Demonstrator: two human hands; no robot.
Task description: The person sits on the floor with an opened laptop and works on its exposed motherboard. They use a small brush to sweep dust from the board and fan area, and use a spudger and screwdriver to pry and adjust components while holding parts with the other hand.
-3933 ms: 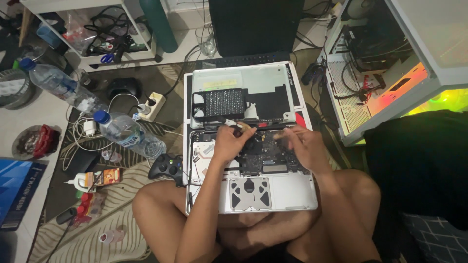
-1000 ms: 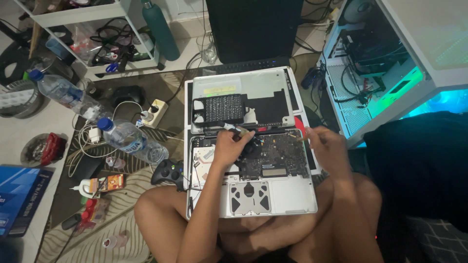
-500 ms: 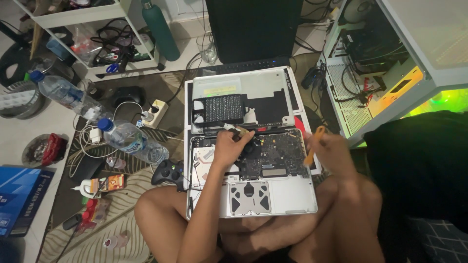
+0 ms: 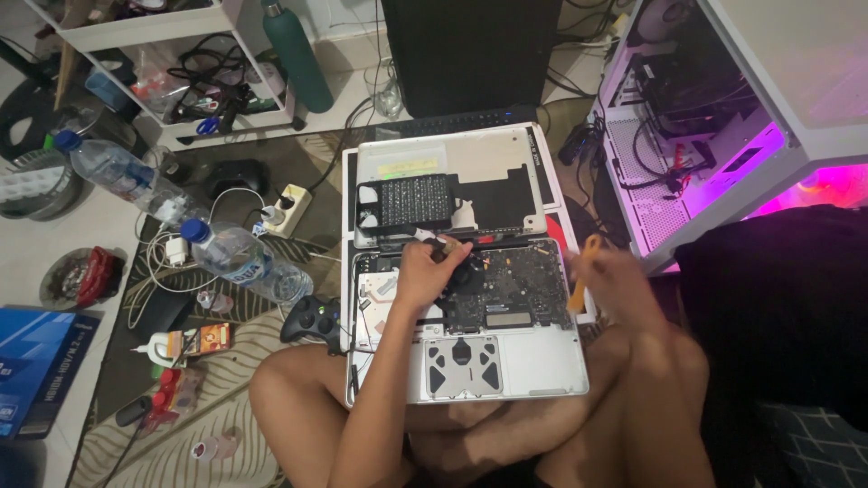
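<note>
An opened silver laptop (image 4: 542, 366) rests on my crossed legs, its bottom cover off and the dark circuit board (image 4: 515, 285) bare. My left hand (image 4: 425, 271) is closed on a small round black part, probably the fan (image 4: 463, 271), at the board's upper left. My right hand (image 4: 619, 280) is blurred at the laptop's right edge and holds a thin orange pry tool (image 4: 583, 267). The removed bottom cover (image 4: 452, 185), with a black perforated pad on it, lies on the floor just beyond the laptop.
Two plastic water bottles (image 4: 240, 258) and a power strip (image 4: 287, 206) lie left of me. A black game controller (image 4: 312, 318) is by my left knee. A lit white computer case (image 4: 714, 136) stands at right, a black monitor (image 4: 470, 54) ahead, a green flask (image 4: 294, 59) by a shelf.
My right hand has left the circuit board and moved out to the laptop's right edge, now holding the orange pry tool. My left hand stays on the board's upper left. The case light turned pink.
</note>
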